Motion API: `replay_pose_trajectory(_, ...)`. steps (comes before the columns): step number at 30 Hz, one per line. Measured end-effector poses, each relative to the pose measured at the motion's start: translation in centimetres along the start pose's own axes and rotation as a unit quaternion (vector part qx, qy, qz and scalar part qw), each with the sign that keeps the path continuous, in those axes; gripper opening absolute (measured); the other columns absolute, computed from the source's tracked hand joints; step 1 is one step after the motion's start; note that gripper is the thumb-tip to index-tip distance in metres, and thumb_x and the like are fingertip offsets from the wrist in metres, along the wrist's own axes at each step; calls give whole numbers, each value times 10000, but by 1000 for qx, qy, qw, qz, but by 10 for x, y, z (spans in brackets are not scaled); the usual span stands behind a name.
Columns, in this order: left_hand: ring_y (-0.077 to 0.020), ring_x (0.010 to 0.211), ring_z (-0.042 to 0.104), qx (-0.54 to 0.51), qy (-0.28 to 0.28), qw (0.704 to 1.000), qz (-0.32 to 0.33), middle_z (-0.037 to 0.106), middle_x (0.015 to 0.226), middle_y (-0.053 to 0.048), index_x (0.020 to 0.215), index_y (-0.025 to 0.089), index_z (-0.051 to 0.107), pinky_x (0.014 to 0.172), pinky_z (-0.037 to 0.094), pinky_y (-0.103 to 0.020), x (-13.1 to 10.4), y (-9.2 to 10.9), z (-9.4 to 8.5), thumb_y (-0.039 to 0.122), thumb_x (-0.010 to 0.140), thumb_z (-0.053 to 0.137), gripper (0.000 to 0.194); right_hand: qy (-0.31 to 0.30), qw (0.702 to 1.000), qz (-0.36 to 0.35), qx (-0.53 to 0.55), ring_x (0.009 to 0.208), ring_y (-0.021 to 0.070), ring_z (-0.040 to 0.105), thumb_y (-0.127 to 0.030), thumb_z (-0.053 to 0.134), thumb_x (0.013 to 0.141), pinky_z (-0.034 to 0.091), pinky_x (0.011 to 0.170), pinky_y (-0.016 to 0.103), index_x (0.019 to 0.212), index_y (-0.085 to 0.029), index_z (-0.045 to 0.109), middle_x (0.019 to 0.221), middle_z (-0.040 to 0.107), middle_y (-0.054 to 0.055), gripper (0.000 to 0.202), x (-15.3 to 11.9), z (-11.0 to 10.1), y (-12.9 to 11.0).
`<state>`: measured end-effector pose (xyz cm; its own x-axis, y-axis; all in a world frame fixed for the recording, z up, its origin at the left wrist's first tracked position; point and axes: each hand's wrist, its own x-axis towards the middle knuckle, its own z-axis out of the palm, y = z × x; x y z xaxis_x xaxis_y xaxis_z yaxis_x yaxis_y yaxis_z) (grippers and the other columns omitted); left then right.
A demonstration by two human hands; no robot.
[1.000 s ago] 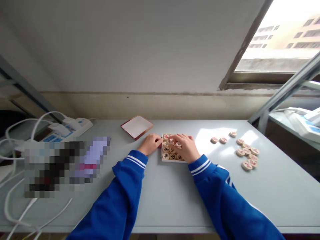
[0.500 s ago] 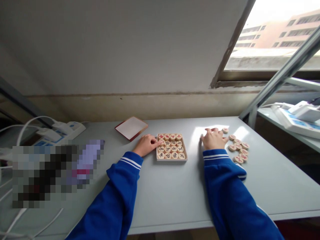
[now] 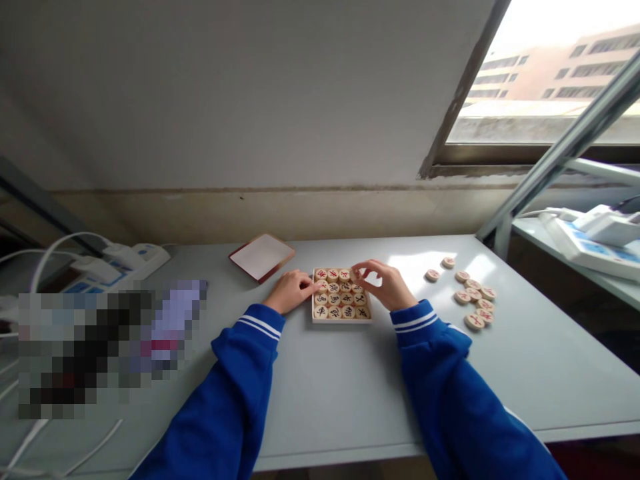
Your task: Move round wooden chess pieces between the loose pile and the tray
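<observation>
A shallow box holds rows of round wooden pieces marked with red or black characters. At its left side, my left hand grips the edge, thumb over the rim and fingers bent outside. My right hand is over the box's back right corner, thumb and forefinger pinched on a wooden piece mostly hidden by the fingertips. Loose red-marked pieces lie to the right, one single piece nearest the box and several in a cluster.
A red-edged lid lies inside up behind my left hand. Power strips with white cables stand at the far left and on a right-hand ledge. Blurred items lie on the left of the grey table, which meets a wall behind.
My right hand has moved left from beside the loose pieces to the box's back right corner. A loose piece it was covering now shows. My left hand stays at the box.
</observation>
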<state>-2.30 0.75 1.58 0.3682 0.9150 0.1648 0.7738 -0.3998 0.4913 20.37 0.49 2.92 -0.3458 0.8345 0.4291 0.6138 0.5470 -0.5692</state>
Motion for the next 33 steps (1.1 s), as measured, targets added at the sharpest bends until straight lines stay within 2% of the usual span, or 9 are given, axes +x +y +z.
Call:
replay_pose_trajectory(4,-146,649,472,-14,-15,1000,-5,579,595,-29,510,174,542,640,336,-249,1,0,-2,394,795,387,392,-16,998,-55,15,712,114,546,-283,525,761,445,673,268,873,-196,587,901,554,54,155,-2,20,-14)
replay_pose_trajectory(8,-150,678,473,-15,-23,1000,6,577,608,-22,488,181,489,660,337,-252,1,-3,-1,298,796,346,359,-34,994,-42,-98,806,149,538,-295,548,759,392,721,310,903,-234,601,934,545,53,165,-4,26,-17)
replay_pose_trajectory(12,-146,657,453,-7,-20,1000,14,553,571,-18,465,177,460,640,329,-254,2,-4,1,292,775,377,340,-44,985,-27,-166,830,167,535,-316,520,787,328,713,322,948,-259,580,868,607,18,181,-4,28,-18)
replay_pose_trajectory(19,-147,662,453,-9,-20,1000,12,541,567,-18,461,176,480,631,322,-249,2,-3,0,287,762,402,330,-48,990,-12,-132,857,149,537,-314,557,769,282,743,316,935,-258,568,893,648,-17,175,-3,30,-18)
replay_pose_trajectory(24,-141,643,433,-15,-24,1000,9,523,563,-18,456,170,468,623,308,-254,1,-2,-1,289,755,402,328,-41,981,42,-186,822,154,531,-302,490,802,286,739,318,924,-267,589,839,643,-13,161,-1,12,-15)
replay_pose_trajectory(26,-141,641,427,-20,-23,999,8,516,563,-17,462,168,466,623,306,-257,2,-3,0,289,753,402,322,7,956,106,-275,872,186,510,-270,449,810,284,751,343,954,-250,587,913,620,25,200,-4,-2,-6)
replay_pose_trajectory(29,-140,644,421,-22,-21,999,8,498,553,-14,453,165,438,622,302,-256,2,-3,1,277,744,406,313,70,877,255,-401,959,268,452,-228,448,775,290,751,399,998,-162,570,1052,537,129,263,-14,-24,15)
replay_pose_trajectory(31,-135,636,416,-25,-21,999,10,481,533,-8,436,165,404,615,297,-254,2,-4,1,263,736,408,316,72,832,333,-439,967,305,436,-225,447,758,300,741,420,964,-96,572,1077,485,195,273,-22,-35,28)
replay_pose_trajectory(33,-131,622,412,-28,-17,999,12,469,510,-3,421,165,375,602,292,-250,2,-4,1,252,729,407,321,55,818,369,-439,940,305,451,-219,434,760,317,732,409,933,-64,571,1043,473,220,270,-30,-42,37)
